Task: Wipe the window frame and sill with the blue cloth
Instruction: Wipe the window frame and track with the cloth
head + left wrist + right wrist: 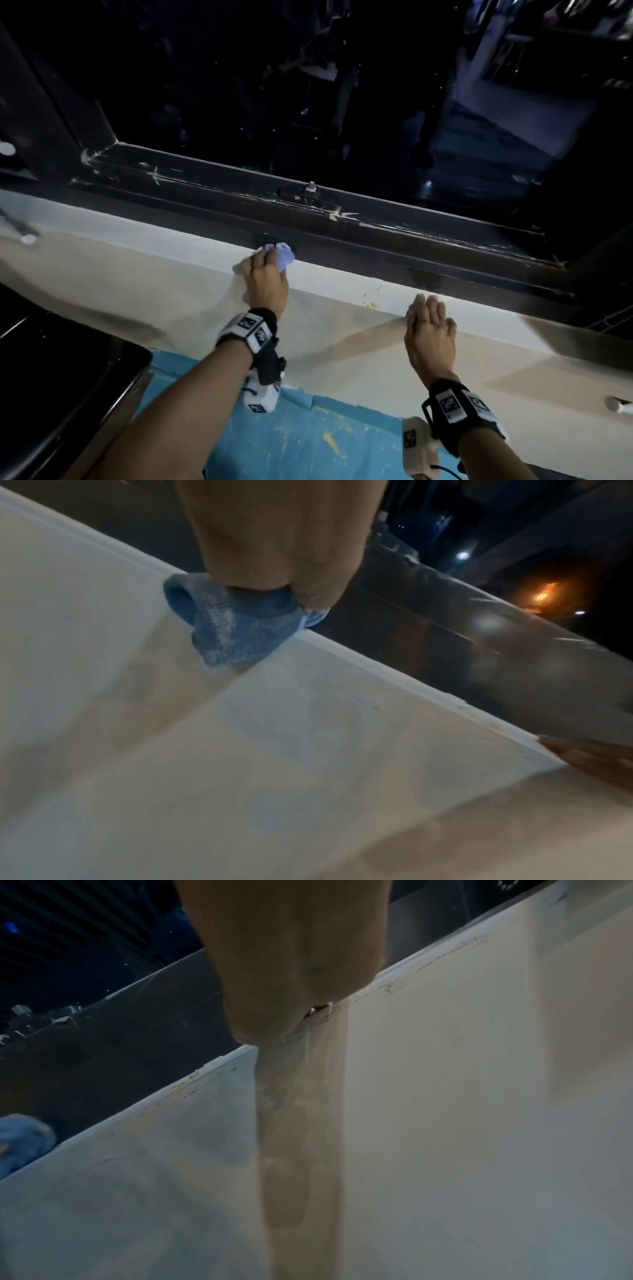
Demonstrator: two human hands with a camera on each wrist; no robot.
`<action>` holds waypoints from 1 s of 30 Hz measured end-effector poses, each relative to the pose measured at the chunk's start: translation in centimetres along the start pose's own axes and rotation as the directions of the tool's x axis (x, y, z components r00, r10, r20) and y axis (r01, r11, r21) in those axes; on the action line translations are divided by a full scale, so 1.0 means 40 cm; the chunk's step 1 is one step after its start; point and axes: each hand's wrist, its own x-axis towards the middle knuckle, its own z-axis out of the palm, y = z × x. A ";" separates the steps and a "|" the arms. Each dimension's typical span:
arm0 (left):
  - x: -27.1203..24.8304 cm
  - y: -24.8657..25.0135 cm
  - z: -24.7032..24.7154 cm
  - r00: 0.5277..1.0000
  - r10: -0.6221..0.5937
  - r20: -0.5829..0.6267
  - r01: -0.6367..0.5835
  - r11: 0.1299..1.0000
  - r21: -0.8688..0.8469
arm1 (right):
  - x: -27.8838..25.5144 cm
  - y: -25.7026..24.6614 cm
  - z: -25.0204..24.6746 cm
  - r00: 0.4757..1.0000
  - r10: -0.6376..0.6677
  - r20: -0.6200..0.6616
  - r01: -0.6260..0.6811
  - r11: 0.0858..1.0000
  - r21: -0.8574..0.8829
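Blue cloth: bunched, nubby weave, pale dusty streaks; gripped in curled left hand at white sill edge, against dark window frame. Right hand: fingers straight, together, flat on sill. Left wrist view alone shows weave and streaks.

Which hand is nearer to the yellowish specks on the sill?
The right hand, resting flat on the sill just right of the yellowish specks. The left hand, gripping the blue cloth, is farther left.
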 end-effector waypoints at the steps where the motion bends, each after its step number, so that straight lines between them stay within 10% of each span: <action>1: -0.021 0.031 0.018 1.000 0.022 -0.001 -0.022 1.000 -0.018 | 0.000 -0.001 0.001 1.000 0.002 -0.002 -0.002 1.000 0.003; 5: -0.075 0.134 0.052 0.983 0.125 0.137 -0.119 0.991 -0.055 | 0.002 -0.003 0.002 1.000 0.007 0.015 -0.006 1.000 -0.003; 9: -0.060 0.189 0.035 0.820 0.329 0.469 -0.230 0.939 -0.257 | 0.004 0.001 -0.002 1.000 0.005 0.030 -0.005 1.000 -0.008; 15: -0.039 0.132 0.001 0.988 0.126 0.083 -0.107 0.972 -0.209 | 0.004 0.015 0.006 1.000 -0.018 0.024 0.019 1.000 -0.005; 20: -0.074 0.176 0.077 0.998 0.058 -0.010 -0.058 0.995 -0.084 | 0.005 0.015 0.013 1.000 -0.025 0.009 0.024 1.000 0.004; 30: -0.126 0.268 0.089 0.892 0.339 0.300 -0.213 0.899 -0.383 | 0.025 0.038 -0.011 0.992 -0.113 0.048 0.113 0.994 0.001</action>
